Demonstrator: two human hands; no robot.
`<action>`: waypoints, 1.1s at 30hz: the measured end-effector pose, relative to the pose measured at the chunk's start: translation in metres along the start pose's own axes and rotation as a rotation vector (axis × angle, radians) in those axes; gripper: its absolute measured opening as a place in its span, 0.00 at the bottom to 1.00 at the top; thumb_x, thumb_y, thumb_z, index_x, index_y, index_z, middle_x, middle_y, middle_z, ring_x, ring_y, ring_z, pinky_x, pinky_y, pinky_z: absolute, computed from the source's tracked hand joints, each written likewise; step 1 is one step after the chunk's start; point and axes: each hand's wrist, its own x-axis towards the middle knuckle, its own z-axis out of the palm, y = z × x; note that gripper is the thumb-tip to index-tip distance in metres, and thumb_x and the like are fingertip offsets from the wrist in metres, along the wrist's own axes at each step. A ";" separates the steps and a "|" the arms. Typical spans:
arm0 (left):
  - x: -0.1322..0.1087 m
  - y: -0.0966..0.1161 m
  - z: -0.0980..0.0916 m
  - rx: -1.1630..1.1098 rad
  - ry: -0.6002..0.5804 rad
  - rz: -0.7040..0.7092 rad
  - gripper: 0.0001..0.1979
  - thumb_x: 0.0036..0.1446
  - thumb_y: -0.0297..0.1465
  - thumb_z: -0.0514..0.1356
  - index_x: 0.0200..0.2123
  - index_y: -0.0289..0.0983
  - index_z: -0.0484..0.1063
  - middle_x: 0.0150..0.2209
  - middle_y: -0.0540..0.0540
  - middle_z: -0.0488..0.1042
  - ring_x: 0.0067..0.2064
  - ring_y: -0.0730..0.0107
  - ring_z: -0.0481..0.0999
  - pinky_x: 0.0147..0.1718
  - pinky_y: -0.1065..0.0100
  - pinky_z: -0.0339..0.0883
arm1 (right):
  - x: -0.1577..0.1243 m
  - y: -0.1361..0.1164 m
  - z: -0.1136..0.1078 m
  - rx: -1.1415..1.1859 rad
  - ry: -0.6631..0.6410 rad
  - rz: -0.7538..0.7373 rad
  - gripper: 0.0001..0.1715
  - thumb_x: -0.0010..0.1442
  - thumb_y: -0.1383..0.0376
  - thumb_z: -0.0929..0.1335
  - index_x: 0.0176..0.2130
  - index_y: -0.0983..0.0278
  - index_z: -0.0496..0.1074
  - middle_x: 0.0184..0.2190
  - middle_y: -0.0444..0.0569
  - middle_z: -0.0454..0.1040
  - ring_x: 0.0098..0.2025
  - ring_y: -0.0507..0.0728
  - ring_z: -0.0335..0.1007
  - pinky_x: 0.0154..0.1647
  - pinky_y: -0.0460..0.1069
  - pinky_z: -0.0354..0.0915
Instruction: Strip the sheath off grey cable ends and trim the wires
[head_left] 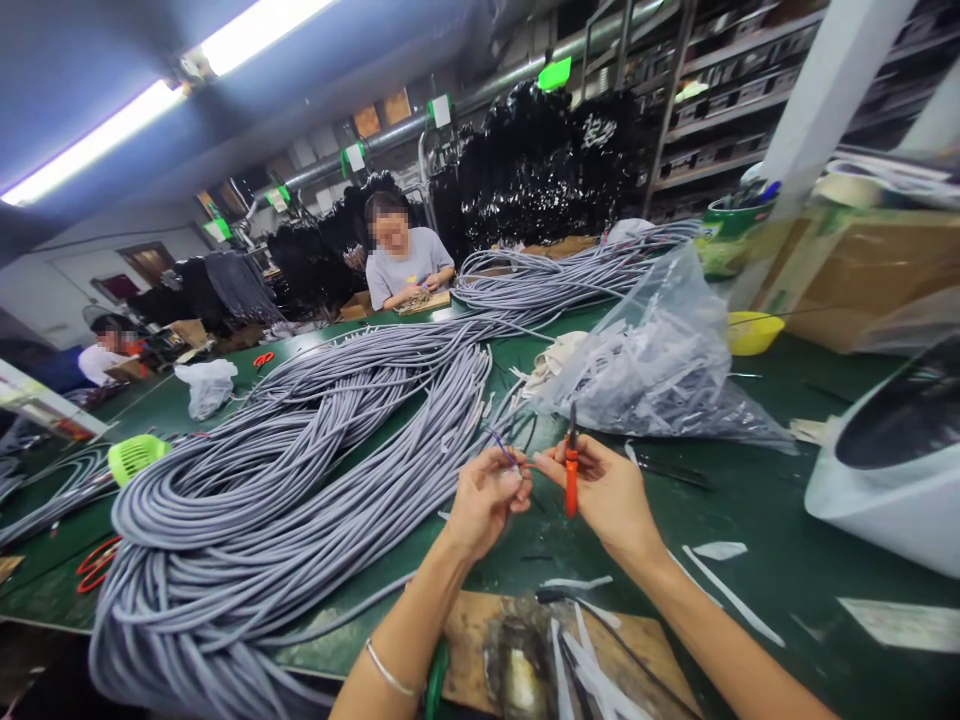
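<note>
My left hand [487, 500] is closed in a pinch on thin wires [504, 448], one of them purple, above the green table. My right hand [609, 492] is closed around an orange-handled tool [572, 480] like small pliers, its dark narrow tip pointing up. The thumb and finger of that hand also meet a reddish wire [529, 465] that runs across from the left fingertips. A large bundle of grey cables [300, 470] lies looped to the left of my hands. Whether the wires belong to one of these cables is hidden by my fingers.
A clear plastic bag [645, 360] of small pale pieces stands beyond my right hand. Below my hands is a wooden board [472, 630] with white strips. Red scissors [97, 565], a green basket [137, 458] and a white bin [885, 470] flank the work. A person [409, 260] sits opposite.
</note>
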 end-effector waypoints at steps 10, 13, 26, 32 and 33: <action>0.000 0.016 -0.027 0.433 0.135 0.570 0.08 0.45 0.27 0.60 0.16 0.38 0.73 0.22 0.49 0.67 0.30 0.70 0.68 0.31 0.70 0.61 | -0.010 -0.004 -0.001 -0.519 -0.101 -0.469 0.21 0.53 0.48 0.64 0.23 0.60 0.59 0.19 0.43 0.64 0.20 0.52 0.61 0.21 0.45 0.58; -0.003 0.016 -0.026 0.657 0.148 0.643 0.12 0.44 0.22 0.56 0.16 0.38 0.74 0.22 0.48 0.68 0.30 0.68 0.70 0.30 0.69 0.63 | -0.010 0.000 0.000 -0.587 -0.122 -0.517 0.20 0.56 0.49 0.62 0.23 0.60 0.59 0.19 0.44 0.65 0.22 0.53 0.62 0.22 0.46 0.59; -0.003 0.015 -0.028 0.774 0.069 0.562 0.14 0.35 0.19 0.52 0.11 0.40 0.72 0.23 0.47 0.72 0.29 0.67 0.73 0.27 0.70 0.65 | -0.010 0.004 -0.011 -0.883 -0.192 -0.626 0.17 0.59 0.58 0.58 0.24 0.61 0.66 0.20 0.47 0.71 0.23 0.53 0.66 0.24 0.46 0.57; 0.002 0.019 -0.028 0.611 0.060 0.360 0.09 0.37 0.21 0.56 0.12 0.38 0.68 0.18 0.49 0.70 0.29 0.67 0.74 0.29 0.69 0.66 | -0.013 0.011 -0.011 -0.906 -0.226 -0.635 0.14 0.55 0.63 0.59 0.22 0.62 0.65 0.18 0.46 0.71 0.21 0.53 0.67 0.23 0.46 0.56; 0.003 0.019 -0.028 0.597 0.060 0.345 0.07 0.38 0.22 0.57 0.13 0.37 0.68 0.18 0.49 0.70 0.27 0.68 0.74 0.28 0.69 0.67 | -0.014 0.013 -0.011 -0.910 -0.227 -0.632 0.14 0.55 0.63 0.59 0.21 0.62 0.65 0.17 0.46 0.71 0.20 0.52 0.66 0.22 0.46 0.55</action>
